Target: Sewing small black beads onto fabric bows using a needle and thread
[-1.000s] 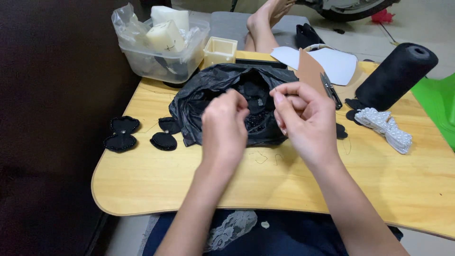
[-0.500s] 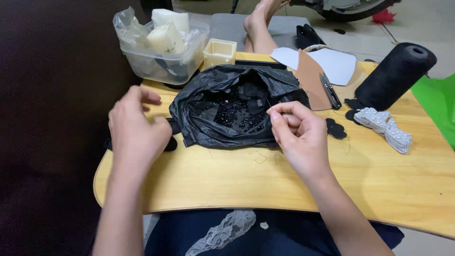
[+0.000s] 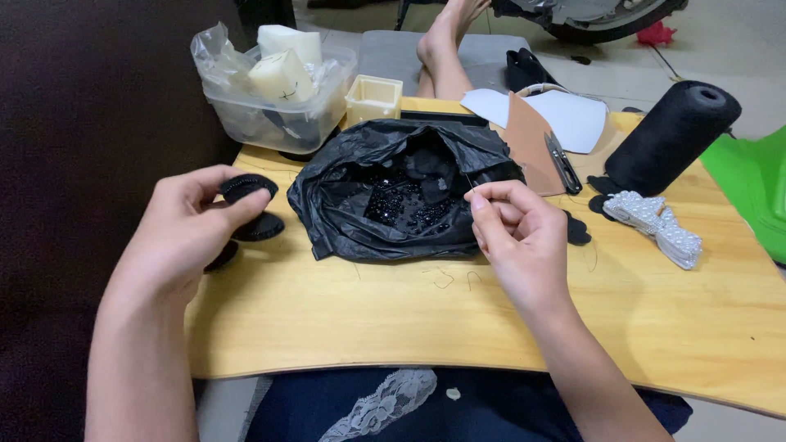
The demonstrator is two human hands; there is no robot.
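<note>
My left hand (image 3: 190, 229) pinches a small round black fabric piece (image 3: 246, 187) at the left edge of the wooden lap table (image 3: 458, 327). Two more black round pieces (image 3: 259, 227) lie just under it. My right hand (image 3: 517, 233) has its fingertips pressed together on a thin needle with dark thread, right beside the open black plastic bag (image 3: 344, 196). Shiny black beads (image 3: 409, 205) fill the middle of the bag.
A clear plastic tub (image 3: 278, 106) with pale blocks stands at the back left, a small cream box (image 3: 374, 98) beside it. A black thread cone (image 3: 671, 135), a white beaded bow (image 3: 655, 225), snips (image 3: 563, 162) and brown card (image 3: 530, 139) lie right. A bare foot (image 3: 446, 37) rests behind.
My left hand swung away from the right hand to the table's left edge and picked up a round black piece. The right hand stayed by the bag.
</note>
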